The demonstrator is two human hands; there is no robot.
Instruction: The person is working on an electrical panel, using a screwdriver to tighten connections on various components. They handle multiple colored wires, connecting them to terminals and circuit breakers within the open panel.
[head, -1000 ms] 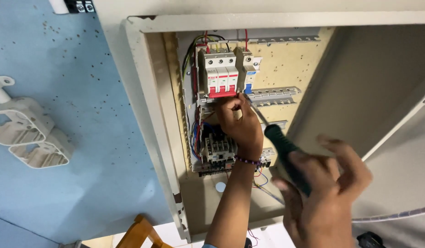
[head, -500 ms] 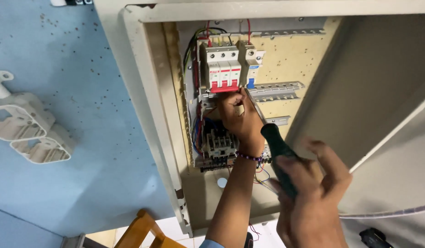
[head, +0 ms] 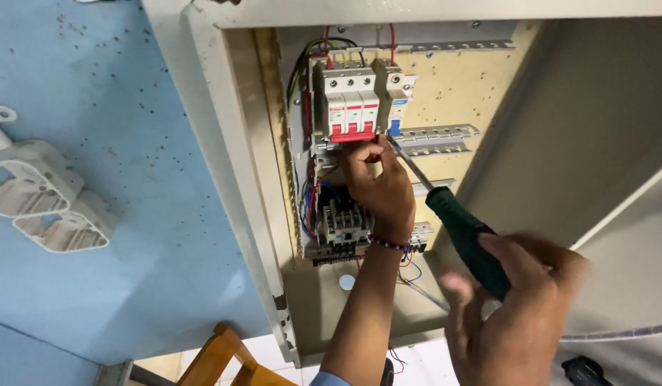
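My left hand (head: pixel 379 187) reaches up into an open beige electrical cabinet (head: pixel 224 179) and pinches something small, probably a wire end, just under a white three-pole circuit breaker with red levers (head: pixel 351 107). My right hand (head: pixel 518 314) grips the dark green handle of a screwdriver (head: pixel 465 239); its metal shaft slants up and left, the tip by the breaker's underside next to my left fingers. Below my left hand sits a grey contactor block (head: pixel 339 227) with coloured wires. A beaded bracelet circles my left wrist.
A smaller white breaker (head: pixel 399 96) stands right of the big one, with metal rails (head: pixel 438 136) beside it. The cabinet door (head: pixel 595 143) hangs open at right. White plastic housings (head: pixel 45 207) are fixed to the blue wall. A wooden frame (head: pixel 216 357) shows below.
The view has shifted, so the cabinet sits slightly lower in frame. My right hand has turned around the screwdriver handle, its fingers now more closed. My left hand stays under the breaker.
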